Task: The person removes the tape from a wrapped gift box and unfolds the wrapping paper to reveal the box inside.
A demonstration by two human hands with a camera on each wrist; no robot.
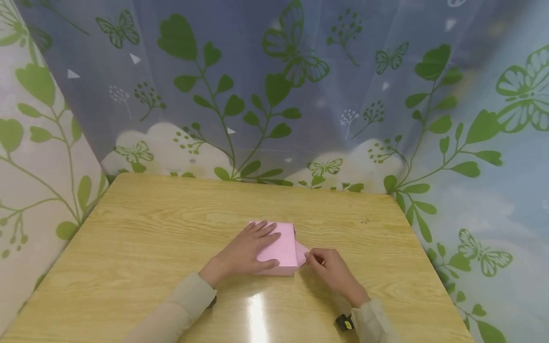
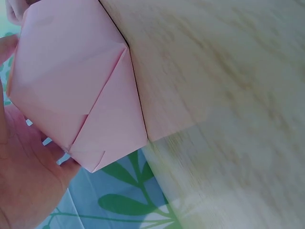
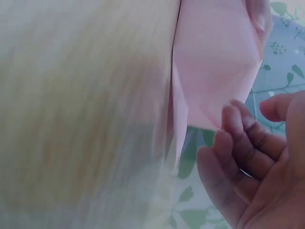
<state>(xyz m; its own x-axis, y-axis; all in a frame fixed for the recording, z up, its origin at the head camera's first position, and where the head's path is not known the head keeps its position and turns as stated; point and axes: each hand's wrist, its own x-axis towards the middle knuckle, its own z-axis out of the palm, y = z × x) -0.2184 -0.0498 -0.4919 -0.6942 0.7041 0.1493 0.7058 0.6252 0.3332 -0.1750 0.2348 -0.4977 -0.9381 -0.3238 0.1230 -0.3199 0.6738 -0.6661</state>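
Observation:
A box wrapped in pink paper [image 1: 284, 240] lies on the table. My left hand [image 1: 242, 250] rests on its top and left side with the fingers spread. In the left wrist view, the box's near end [image 2: 112, 114] has paper folded in along slanting creases. At the right end a tapering paper flap [image 1: 301, 252] sticks out. My right hand [image 1: 336, 272] is at the tip of this flap. In the right wrist view, its loosely bent fingers [image 3: 233, 157] meet the flap's edge, and the thumb stands apart from them.
The wooden table [image 1: 171, 214] extends around the box on all sides. Patterned curtains [image 1: 240, 95] with leaves and butterflies hang behind it and at both sides. A small black device [image 1: 344, 323] sits at the right wrist.

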